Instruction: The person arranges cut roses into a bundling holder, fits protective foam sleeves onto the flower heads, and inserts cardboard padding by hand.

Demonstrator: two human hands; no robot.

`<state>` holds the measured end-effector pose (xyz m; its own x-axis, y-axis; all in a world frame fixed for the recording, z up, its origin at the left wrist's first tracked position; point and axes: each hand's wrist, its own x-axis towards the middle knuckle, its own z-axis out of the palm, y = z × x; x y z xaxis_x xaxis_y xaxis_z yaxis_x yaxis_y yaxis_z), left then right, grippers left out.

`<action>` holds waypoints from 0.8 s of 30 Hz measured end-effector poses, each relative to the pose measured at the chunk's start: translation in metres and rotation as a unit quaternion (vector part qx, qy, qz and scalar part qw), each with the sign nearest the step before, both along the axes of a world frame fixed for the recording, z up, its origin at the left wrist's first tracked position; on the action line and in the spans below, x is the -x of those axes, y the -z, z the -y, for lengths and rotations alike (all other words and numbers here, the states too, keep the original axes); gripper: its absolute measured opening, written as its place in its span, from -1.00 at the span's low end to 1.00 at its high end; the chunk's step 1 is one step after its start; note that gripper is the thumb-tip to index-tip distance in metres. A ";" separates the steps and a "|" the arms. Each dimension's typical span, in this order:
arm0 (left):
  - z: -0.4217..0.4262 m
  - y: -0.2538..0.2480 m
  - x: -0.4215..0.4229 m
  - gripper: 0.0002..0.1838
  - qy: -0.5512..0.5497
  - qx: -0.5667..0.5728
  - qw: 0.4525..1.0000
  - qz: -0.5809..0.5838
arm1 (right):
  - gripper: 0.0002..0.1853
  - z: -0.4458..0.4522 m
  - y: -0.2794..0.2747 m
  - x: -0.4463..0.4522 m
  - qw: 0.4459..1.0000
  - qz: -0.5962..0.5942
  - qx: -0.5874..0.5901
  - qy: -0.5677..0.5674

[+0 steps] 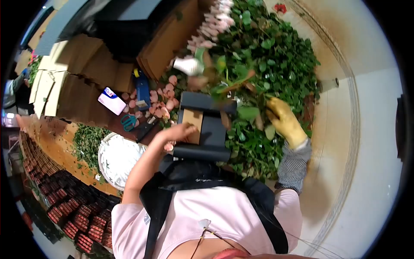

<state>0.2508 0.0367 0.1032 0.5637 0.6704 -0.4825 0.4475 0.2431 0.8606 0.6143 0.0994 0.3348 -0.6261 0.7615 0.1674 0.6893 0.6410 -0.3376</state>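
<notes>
My bare left hand lies over a brown cardboard piece, its fingers stretched onto the surface. That cardboard sits on a black padded stand in front of my chest. My right hand, in a yellow glove and grey sleeve, is closed at the leafy stems to the right of the stand. From it a leafy rose stem runs left, smeared by motion, to a pale rose head in a white net sleeve. The glove hides the exact grip on the stem.
Green rose foliage covers the right side, with pink netted heads behind. Around the left lie a phone, teal scissors, a blue tape dispenser and loose petals. A tub of white sleeves stands lower left.
</notes>
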 end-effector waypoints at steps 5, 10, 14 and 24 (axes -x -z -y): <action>-0.016 0.048 0.040 -0.24 -0.059 0.351 0.914 0.197 | -0.73 0.103 0.059 -0.008 0.966 0.093 0.227 0.078; -0.007 -0.013 0.022 -0.36 0.003 0.194 0.964 0.181 | -0.75 0.140 0.238 -0.033 0.940 0.078 0.263 0.202; -0.002 -0.010 0.016 -0.51 0.018 0.111 0.988 0.107 | -0.54 0.135 0.179 -0.024 0.912 0.129 0.295 0.254; 0.019 -0.018 0.009 -0.65 0.016 -0.051 0.998 0.034 | -0.44 0.070 0.146 0.153 0.907 0.178 0.341 0.168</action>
